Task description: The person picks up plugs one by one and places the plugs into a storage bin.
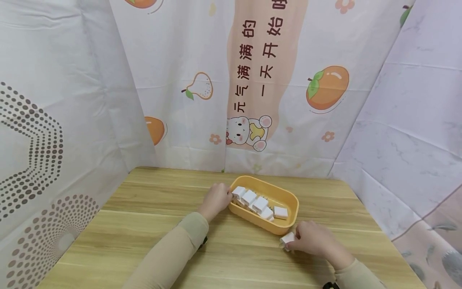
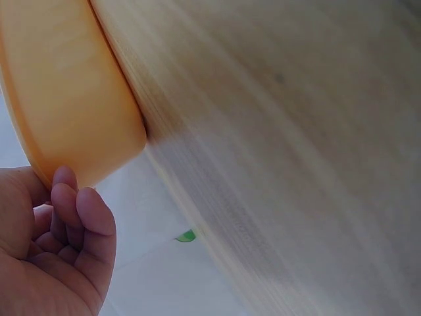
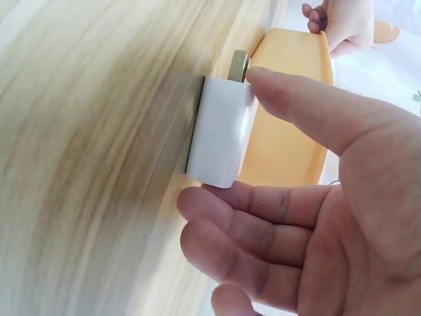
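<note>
My left hand point(image 1: 217, 200) grips the left end of an orange plastic box point(image 1: 296, 208), its thumb and curled fingers pinching the rim point(image 2: 41, 172). Inside the box lie several white charger plugs point(image 1: 260, 204), most heaped along the near left side and one apart toward the right end. Just outside the box's near right corner, my right hand point(image 1: 313, 239) pinches another white charger plug point(image 3: 222, 131) close over the table. In the right wrist view the thumb is by its metal prong point(image 3: 239, 64) and the fingers are at its opposite end.
The box stands on a wood-grain table point(image 1: 151, 224) toward the back. A printed cloth point(image 1: 187, 132) hangs behind the table's far edge, with more cloth point(image 1: 72, 120) along the left and pale cloth point(image 1: 408, 132) on the right.
</note>
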`<state>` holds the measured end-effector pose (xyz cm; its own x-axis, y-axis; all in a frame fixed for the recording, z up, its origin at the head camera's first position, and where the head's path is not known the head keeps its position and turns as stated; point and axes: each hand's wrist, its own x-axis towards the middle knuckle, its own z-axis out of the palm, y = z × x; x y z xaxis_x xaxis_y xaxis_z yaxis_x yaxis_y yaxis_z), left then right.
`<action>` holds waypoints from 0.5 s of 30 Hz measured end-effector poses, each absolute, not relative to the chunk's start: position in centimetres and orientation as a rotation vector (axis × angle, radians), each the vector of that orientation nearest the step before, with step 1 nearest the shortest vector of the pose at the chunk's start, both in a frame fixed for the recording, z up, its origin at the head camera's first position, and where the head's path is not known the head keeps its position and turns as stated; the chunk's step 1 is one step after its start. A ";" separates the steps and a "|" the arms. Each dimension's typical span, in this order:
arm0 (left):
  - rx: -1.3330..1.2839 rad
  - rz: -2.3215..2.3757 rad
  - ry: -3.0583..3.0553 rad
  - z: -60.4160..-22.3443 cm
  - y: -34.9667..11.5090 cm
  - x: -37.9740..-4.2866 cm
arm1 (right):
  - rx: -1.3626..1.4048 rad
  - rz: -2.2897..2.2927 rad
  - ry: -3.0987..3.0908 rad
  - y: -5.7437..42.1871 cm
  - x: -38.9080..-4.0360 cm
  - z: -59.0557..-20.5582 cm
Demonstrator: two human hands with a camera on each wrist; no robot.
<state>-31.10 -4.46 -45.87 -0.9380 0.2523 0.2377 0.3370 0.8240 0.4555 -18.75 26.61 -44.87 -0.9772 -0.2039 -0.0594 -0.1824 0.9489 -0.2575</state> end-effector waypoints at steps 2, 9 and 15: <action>-0.461 -0.757 -2.841 -45.9 -4.5 -31.1 | -0.311 -0.396 3.009 26.7 -18.7 -44.8; -0.475 -0.734 -2.831 -45.9 -4.5 -31.0 | -0.315 -0.405 2.995 26.9 -18.5 -44.6; -0.477 -0.723 -2.827 -46.0 -4.5 -31.1 | -0.302 -0.386 2.995 26.9 -18.4 -44.3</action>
